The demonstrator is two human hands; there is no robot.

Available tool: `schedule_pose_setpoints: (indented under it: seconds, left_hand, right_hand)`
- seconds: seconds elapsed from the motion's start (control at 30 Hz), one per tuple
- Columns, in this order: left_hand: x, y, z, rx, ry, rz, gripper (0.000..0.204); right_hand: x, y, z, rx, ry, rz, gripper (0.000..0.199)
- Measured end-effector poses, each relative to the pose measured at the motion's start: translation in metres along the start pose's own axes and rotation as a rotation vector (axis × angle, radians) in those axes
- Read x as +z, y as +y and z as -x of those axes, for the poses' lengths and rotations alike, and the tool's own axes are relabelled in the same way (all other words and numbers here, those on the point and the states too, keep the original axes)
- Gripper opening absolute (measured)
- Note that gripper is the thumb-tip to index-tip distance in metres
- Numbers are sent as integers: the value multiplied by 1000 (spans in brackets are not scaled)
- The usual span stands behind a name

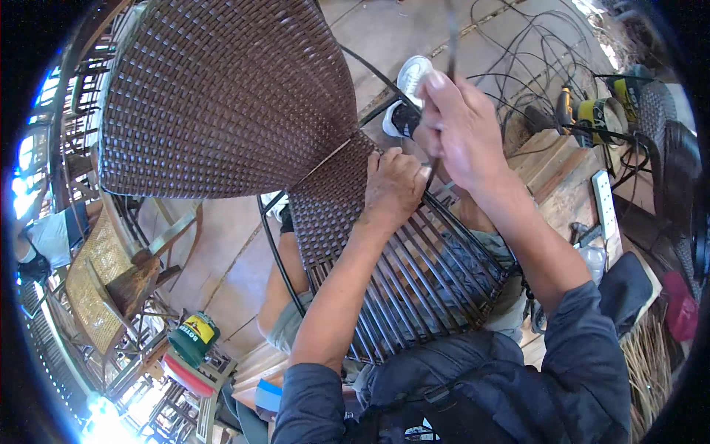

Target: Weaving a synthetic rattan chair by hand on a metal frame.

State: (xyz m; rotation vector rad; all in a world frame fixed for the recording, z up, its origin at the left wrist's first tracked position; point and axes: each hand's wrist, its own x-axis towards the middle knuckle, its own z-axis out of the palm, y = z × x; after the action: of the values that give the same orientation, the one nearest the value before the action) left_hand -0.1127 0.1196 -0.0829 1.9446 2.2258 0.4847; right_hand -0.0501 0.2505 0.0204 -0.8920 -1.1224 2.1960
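Note:
A chair with a dark brown woven back (229,96) lies across my lap. Its smaller seat section (322,214) is woven on the far side, while bare lengthwise strands (399,296) run toward me on the near side. My left hand (396,185) rests at the weave's right edge, by the frame rail, its fingers curled and pressed down; what they pinch is hidden. Raised above the rail, my right hand (462,129) is closed around a dark weaving strand (452,33), which stretches up out of view. This hand is slightly blurred.
Wooden planks (551,166) and a white power strip (605,203) lie at the right. Black cables (532,52) tangle on the floor beyond. A green container (194,337) and a cane-panelled chair (96,285) stand at left. A white shoe (414,74) shows past the frame.

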Motion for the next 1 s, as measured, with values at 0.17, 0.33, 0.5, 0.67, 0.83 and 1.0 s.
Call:
schedule_pose_setpoints:
  seconds: [0.17, 0.33, 0.5, 0.67, 0.83, 1.0]
  left_hand:
    - [10, -3, -3, -69, -21, 97, 25]
    - [4, -6, 5, -185, 80, 299, 27]
    - [-100, 1, 0, -522, 302, 1386, 45]
    - [-268, 52, -1, -253, 607, 2031, 53]
    - [-315, -14, 97, -78, 909, 2092, 16]
    - [-332, -118, 342, -346, 1350, 1994, 33]
  right_hand:
    - [-4, -73, -85, -462, -95, 868, 20]
    - [23, -153, -54, -808, -314, 1357, 16]
    - [84, -192, 6, -793, -595, 1293, 16]
    - [107, -206, 48, -730, -882, 1171, 18]
    - [68, -184, 80, -863, -752, 1451, 26]
    - [-65, -227, 27, -684, -422, 1543, 28]
